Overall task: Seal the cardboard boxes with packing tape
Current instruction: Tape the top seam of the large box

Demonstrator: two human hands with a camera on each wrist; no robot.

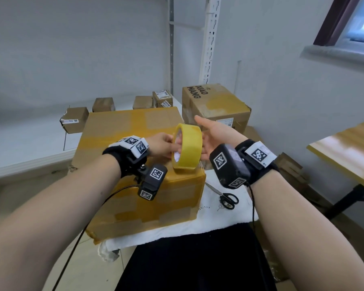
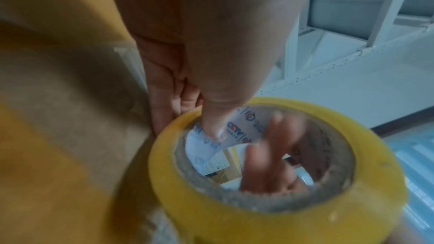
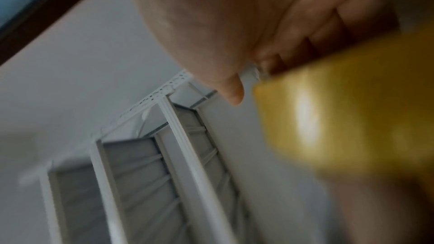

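Scissors (image 1: 229, 199) lie on white cloth (image 1: 219, 219) nearest, beside small box (image 1: 156, 198), already wrapped in yellow tape all over, looks done. Tape roll (image 1: 187, 147) held up on edge just above it: left hand (image 1: 163, 147) pinches rim, thumb inside core; right hand (image 1: 215, 136) spread loose, fingers behind roll, gripping nothing. Big box (image 1: 130, 127) behind is taped too. Farther small boxes (image 1: 74, 119) probably still need sealing.

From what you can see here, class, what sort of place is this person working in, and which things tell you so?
Probably a small stockroom or parcel-packing room: labelled cardboard boxes sit along a white shelf, metal shelving uprights stand against the wall, and the hands hold a roll of yellow packing tape.
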